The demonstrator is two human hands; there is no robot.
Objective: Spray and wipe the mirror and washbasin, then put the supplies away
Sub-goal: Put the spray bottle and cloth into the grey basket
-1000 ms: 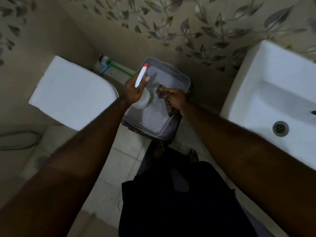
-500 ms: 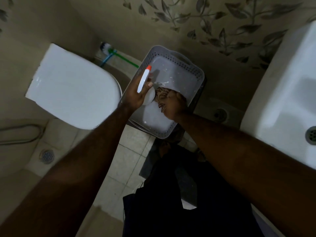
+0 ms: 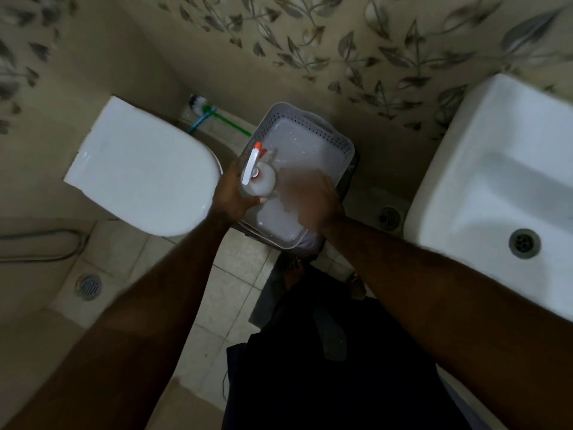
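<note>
Since half a second ago the right hand (image 3: 313,200) has smeared into motion blur above the grey perforated plastic basket (image 3: 310,125), and the brown cloth it gripped can no longer be made out. Whether that hand is open or closed cannot be told. Its forearm reaches in from the lower right and ends over the basket's near right part.

The left arm stretches forward from the lower left, wrist straight. The left hand (image 3: 231,193) sits at the basket's left edge, fingers and thumb curled round the body of a clear plastic spray bottle (image 3: 262,181).

The spray bottle stands upright just inside the basket's left wall and is seen from above. Whether it touches the bottom cannot be told. Its white trigger head runs near to far, and the orange nozzle points toward the leaf-patterned wall.

The basket sits on something dark above the tiled floor (image 3: 229,290), between the white closed toilet lid (image 3: 139,172) and the white ceramic washbasin (image 3: 496,169).
</note>
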